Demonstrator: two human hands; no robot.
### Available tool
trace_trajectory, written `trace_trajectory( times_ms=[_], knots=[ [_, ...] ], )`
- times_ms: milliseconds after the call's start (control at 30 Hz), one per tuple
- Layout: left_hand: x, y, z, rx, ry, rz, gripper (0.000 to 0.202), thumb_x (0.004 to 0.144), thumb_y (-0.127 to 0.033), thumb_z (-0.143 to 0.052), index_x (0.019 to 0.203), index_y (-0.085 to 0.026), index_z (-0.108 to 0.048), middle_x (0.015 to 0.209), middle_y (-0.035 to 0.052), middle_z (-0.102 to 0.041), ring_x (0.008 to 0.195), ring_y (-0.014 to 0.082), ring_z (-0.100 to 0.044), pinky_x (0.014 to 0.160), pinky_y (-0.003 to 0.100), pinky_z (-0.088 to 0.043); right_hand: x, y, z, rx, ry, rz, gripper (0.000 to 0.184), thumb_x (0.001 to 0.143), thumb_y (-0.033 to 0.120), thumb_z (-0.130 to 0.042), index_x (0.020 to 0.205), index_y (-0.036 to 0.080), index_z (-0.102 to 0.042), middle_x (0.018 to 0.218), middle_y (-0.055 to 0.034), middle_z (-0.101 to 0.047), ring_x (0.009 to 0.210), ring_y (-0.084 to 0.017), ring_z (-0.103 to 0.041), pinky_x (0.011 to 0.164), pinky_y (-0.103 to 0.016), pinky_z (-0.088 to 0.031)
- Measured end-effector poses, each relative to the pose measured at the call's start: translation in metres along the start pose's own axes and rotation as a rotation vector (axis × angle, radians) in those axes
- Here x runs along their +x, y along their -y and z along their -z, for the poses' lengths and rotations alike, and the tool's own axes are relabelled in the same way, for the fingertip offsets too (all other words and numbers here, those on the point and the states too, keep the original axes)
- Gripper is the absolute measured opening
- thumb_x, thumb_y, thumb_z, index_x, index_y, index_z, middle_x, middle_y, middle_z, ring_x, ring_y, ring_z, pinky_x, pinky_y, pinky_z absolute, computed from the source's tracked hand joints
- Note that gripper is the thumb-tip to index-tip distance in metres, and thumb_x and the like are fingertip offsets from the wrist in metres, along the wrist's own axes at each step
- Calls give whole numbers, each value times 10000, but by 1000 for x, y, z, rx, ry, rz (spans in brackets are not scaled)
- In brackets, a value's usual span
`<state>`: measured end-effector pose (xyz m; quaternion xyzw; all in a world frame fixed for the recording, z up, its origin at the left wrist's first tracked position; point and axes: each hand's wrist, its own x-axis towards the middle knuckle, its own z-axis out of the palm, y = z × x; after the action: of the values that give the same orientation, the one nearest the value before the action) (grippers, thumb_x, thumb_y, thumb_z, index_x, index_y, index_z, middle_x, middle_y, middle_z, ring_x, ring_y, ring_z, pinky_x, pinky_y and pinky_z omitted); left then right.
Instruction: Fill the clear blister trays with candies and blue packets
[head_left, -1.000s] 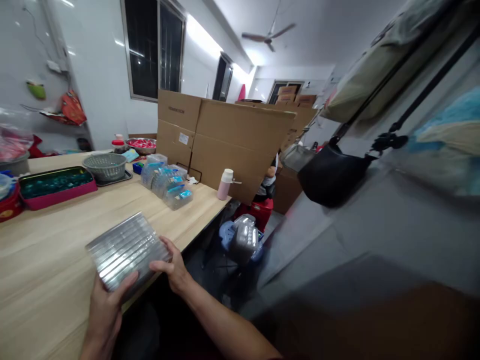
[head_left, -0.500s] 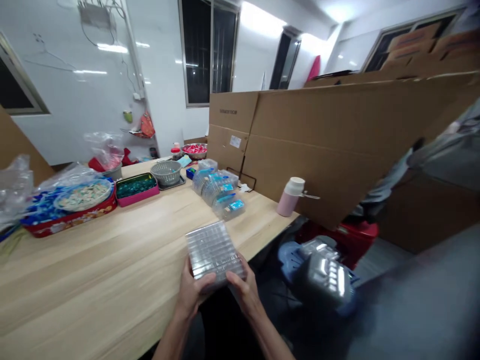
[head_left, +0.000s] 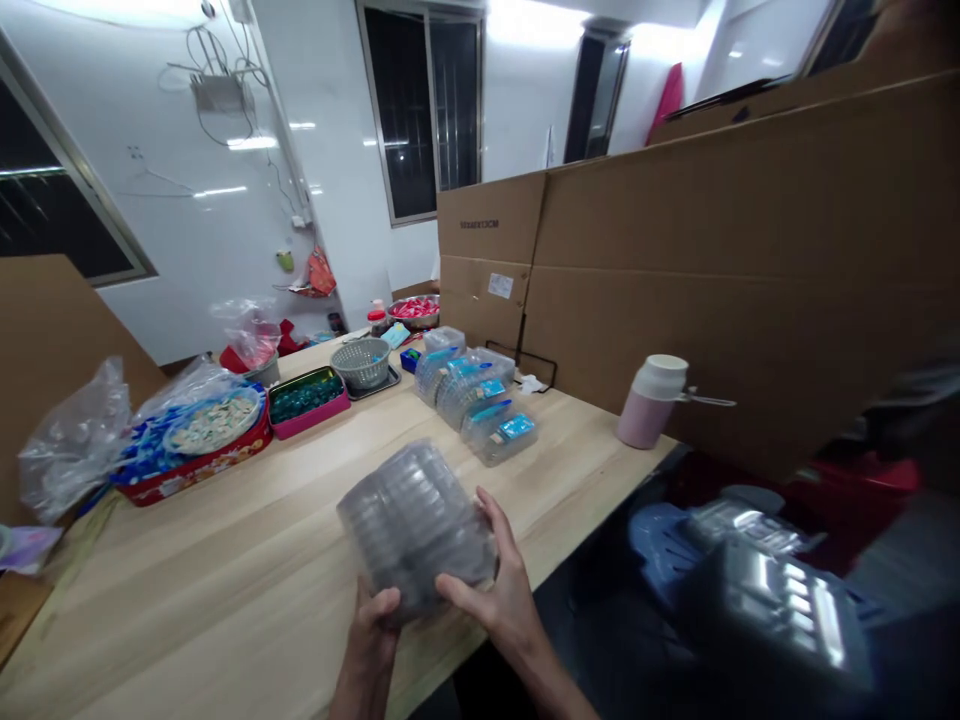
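Between my two hands is a stack of clear plastic boxes (head_left: 416,520), tilted and blurred by motion, above the front of the wooden table (head_left: 225,600). My left hand (head_left: 373,625) grips its near left corner, thumb on top and the other fingers hidden beneath. At the near right side, my right hand (head_left: 499,590) clasps it with the thumb on the near edge and fingers along the side. Just beyond the stack lie several clear packs with blue labels (head_left: 499,432) in a row.
A pink bottle (head_left: 649,402) stands by the right table edge, before a tall cardboard sheet (head_left: 675,270). At left are a red tray of blue pieces (head_left: 202,470), a pink tin (head_left: 311,420) and a grey basket (head_left: 361,363). More clear plastic boxes (head_left: 780,600) sit on a blue stool (head_left: 652,550).
The stack has tilted and shifted slightly left, away from the table's right edge, in both hands. My right fingers have spread along its side. The camera view has turned.
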<state>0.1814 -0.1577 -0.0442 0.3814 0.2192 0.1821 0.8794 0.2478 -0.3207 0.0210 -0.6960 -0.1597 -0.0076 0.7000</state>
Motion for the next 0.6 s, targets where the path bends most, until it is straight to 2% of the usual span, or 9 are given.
trace_trajectory(
  times_ms=[67, 133, 233, 300, 367, 433, 500, 567, 600],
  knots=[
    [2, -2, 19, -20, -112, 41, 312, 453, -289, -734, 750, -215, -674, 718, 28, -707, 879, 325, -666, 950, 506, -470, 8, -1, 7, 118, 28, -82, 920, 595, 405, -744, 1402, 224, -339, 1245, -108, -514, 1141, -320, -524, 957, -425, -440],
    [5, -3, 36, -40, -245, 83, 240, 479, -322, -724, 682, -220, -645, 678, 30, -696, 916, 322, -660, 1003, 524, -420, 16, -3, 17, 65, 2, -77, 917, 587, 416, -752, 1393, 234, -355, 1257, -102, -500, 1156, -317, -510, 981, -435, -418],
    [6, -5, 51, -120, -330, 140, 264, 501, -339, -716, 723, -223, -636, 714, 48, -707, 1074, 345, -601, 1039, 562, -360, 19, -13, 34, -251, -60, 65, 982, 537, 363, -784, 1405, 235, -342, 1343, -115, -417, 1266, -333, -382, 1070, -477, -318],
    [4, -9, 54, -210, -333, 173, 312, 496, -339, -720, 772, -225, -633, 756, 57, -716, 1172, 368, -533, 1029, 600, -346, 17, -24, 49, -461, -22, 145, 1016, 530, 342, -781, 1423, 204, -317, 1361, -138, -389, 1294, -346, -325, 1088, -500, -283],
    [0, -16, 53, -279, -351, 191, 369, 492, -329, -728, 836, -234, -633, 793, 54, -722, 1236, 377, -472, 1025, 628, -329, 16, -33, 65, -622, 138, 182, 1050, 518, 338, -782, 1436, 171, -300, 1367, -162, -383, 1307, -357, -294, 1084, -511, -283],
    [-3, -21, 52, -292, -364, 189, 433, 503, -335, -735, 914, -247, -634, 856, 52, -725, 1273, 375, -430, 1031, 640, -308, 19, -38, 83, -738, 394, 204, 1045, 510, 316, -777, 1435, 157, -316, 1402, -180, -359, 1327, -362, -267, 1081, -509, -279],
    [-5, -24, 51, -263, -351, 184, 496, 521, -377, -739, 989, -256, -631, 951, 61, -719, 1289, 376, -410, 1035, 642, -298, 30, -34, 99, -849, 637, 225, 1011, 503, 253, -759, 1425, 185, -350, 1466, -175, -303, 1361, -373, -214, 1092, -537, -220],
    [-6, -24, 52, -228, -320, 177, 544, 540, -443, -734, 1043, -267, -626, 1041, 71, -701, 1289, 384, -407, 1031, 643, -298, 44, -24, 113, -970, 762, 245, 967, 515, 149, -706, 1418, 239, -373, 1516, -142, -248, 1389, -380, -154, 1098, -588, -111],
    [-6, -23, 52, -216, -307, 172, 560, 548, -474, -729, 1061, -275, -624, 1072, 74, -692, 1285, 388, -411, 1028, 645, -299, 50, -18, 118, -1018, 770, 253, 957, 526, 95, -666, 1420, 264, -368, 1526, -124, -238, 1397, -375, -138, 1094, -607, -66]
  ],
)
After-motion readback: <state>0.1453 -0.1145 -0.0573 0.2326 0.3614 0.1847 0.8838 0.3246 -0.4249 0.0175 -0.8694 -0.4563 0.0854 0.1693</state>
